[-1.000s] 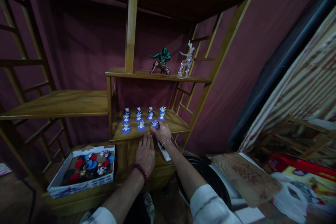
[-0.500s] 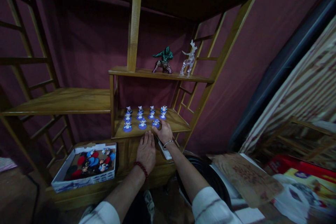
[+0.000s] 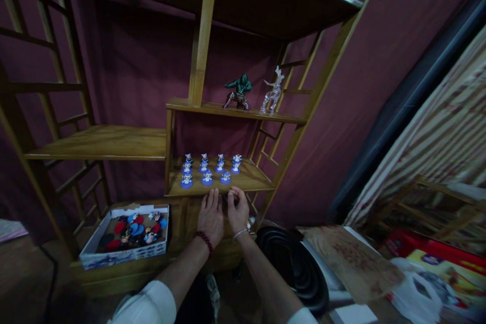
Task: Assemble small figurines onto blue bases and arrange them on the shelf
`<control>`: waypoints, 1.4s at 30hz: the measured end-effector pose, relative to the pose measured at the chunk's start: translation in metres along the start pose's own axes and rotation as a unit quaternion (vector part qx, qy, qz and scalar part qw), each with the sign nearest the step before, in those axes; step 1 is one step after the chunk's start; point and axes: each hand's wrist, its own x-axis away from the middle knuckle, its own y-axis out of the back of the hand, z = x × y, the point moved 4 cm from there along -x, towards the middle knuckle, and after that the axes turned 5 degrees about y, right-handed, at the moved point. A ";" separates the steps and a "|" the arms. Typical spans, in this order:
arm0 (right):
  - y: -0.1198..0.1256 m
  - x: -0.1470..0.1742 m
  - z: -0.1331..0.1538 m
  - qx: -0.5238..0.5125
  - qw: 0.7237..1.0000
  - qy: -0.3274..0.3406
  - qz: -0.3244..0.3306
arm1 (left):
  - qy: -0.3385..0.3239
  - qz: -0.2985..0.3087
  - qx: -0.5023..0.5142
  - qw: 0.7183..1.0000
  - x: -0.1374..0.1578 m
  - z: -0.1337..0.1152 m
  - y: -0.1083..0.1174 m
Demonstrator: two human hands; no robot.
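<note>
Small figurines on round purple bases (image 3: 207, 178) stand upright in rows on the lower shelf (image 3: 250, 179). The front row has three, with its rightmost figurine (image 3: 225, 178) nearest my right hand (image 3: 238, 211). That hand is at the shelf's front edge, apart from the figurine, its fingers curled in toward the thumb. A dark patch shows between them, and I cannot make out whether anything is held. Beside it on the left, my left hand (image 3: 211, 218) lies palm down with fingers stretched, fingertips near the shelf edge, holding nothing.
A cardboard box (image 3: 125, 258) of loose figurines with red and blue bases sits at lower left. Above the rows, a green-and-bronze crouching figure (image 3: 239, 92) and a clear deer figurine (image 3: 272, 92) stand on another shelf. Black coiled tubing (image 3: 304, 273) and cardboard (image 3: 353, 258) lie at right.
My right hand has let go of the front row's rightmost figurine and drawn back toward me, its fingers curling. The figurine stays upright. My left hand has hardly moved; the view has shifted slightly.
</note>
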 end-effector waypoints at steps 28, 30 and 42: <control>-0.119 0.120 0.025 -0.022 0.967 -0.082 0.242 | 0.125 0.079 -0.012 0.989 0.089 0.107 -0.023; -0.129 0.126 0.028 -0.016 0.960 -0.080 0.267 | 0.140 0.092 -0.011 0.986 0.093 0.118 -0.025; -0.184 0.154 0.036 0.057 0.924 -0.055 0.375 | 0.215 0.169 0.008 0.962 0.115 0.179 -0.036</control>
